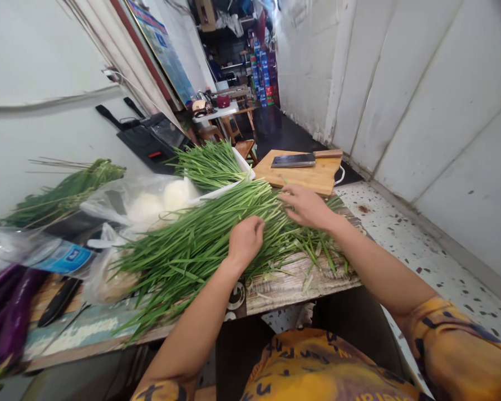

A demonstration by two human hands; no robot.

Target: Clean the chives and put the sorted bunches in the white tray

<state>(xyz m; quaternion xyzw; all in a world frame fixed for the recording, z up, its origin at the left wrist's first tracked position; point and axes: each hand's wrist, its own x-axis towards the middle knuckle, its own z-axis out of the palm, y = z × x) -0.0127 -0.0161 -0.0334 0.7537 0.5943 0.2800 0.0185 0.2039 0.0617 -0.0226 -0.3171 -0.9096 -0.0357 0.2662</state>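
Spread along the table [292,281] from the middle toward the near edge, a long heap of green stalks [187,239], pale ends toward the right edge, leafy tips toward the left. Set against the stalks, the left hand [246,240], fingers curled inward; at the pale ends, the right hand [304,206], fingers bent and loosely parted. Hands apart from each other; cannot tell whether either grips a stalk. Strewn below the right forearm, loose trimmings [315,250]. Just beyond the heap, a white tub [245,165] filled with more green blades [209,167]. Toward the far right corner, a wooden cutting board [290,177], topped by a cleaver [293,161], handle pointing right. Left of the heap, a clear plastic bag [102,203] around pale round objects [177,195]. At the near left corner, purple eggplants [19,312], just beside a black handle [59,302].
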